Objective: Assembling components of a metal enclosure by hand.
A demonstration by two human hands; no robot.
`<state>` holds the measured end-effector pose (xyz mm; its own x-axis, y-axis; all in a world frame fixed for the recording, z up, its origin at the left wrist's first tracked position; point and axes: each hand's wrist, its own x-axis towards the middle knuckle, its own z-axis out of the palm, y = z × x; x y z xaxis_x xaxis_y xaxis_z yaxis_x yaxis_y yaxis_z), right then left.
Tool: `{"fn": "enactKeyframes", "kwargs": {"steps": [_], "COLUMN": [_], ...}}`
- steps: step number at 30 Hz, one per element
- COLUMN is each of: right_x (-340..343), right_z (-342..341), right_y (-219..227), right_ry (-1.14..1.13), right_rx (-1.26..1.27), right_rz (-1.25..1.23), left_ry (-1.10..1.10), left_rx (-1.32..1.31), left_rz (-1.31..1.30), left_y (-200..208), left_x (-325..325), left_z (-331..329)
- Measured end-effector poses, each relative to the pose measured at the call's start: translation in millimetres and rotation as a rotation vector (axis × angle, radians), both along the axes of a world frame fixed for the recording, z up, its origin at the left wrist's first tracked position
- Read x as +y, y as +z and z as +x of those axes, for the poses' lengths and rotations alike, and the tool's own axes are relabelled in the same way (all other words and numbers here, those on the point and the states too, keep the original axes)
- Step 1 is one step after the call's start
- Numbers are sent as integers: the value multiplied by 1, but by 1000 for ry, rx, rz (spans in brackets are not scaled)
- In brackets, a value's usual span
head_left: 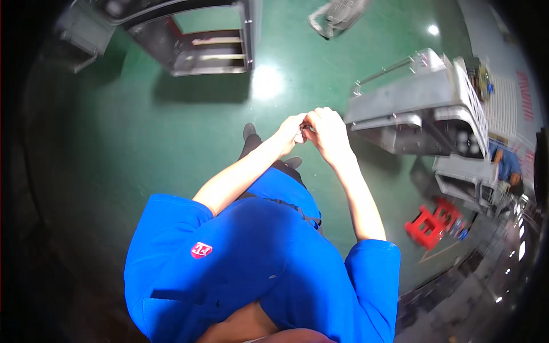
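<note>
While the left hand [292, 132] and right hand [327, 128] meet above the green floor [166, 143], a small blurry thing [302, 130] sits between their bent fingers, near both; I cannot tell its long way or how tightly they pinch.

I make out a small, dark-and-pale object [301, 131], mostly hidden, its shape unclear, between the left hand [291, 132] and right hand [327, 128], around twelve o'clock from the person [269, 240].
</note>
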<state>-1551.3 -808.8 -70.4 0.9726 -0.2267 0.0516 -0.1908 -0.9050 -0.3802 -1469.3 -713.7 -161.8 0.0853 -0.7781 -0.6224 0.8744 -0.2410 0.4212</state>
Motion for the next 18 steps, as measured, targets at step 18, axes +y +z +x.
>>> {"fn": "enactKeyframes", "kwargs": {"steps": [18], "right_x": [-99], "right_z": [-295], "right_y": [-35], "right_ry": [-478], "right_rx": [-406], "right_rz": [89], "left_ry": [-280], "left_rx": [222], "left_rz": [42], "left_y": [-9], "left_x": [-134], "left_z": [-261]}}
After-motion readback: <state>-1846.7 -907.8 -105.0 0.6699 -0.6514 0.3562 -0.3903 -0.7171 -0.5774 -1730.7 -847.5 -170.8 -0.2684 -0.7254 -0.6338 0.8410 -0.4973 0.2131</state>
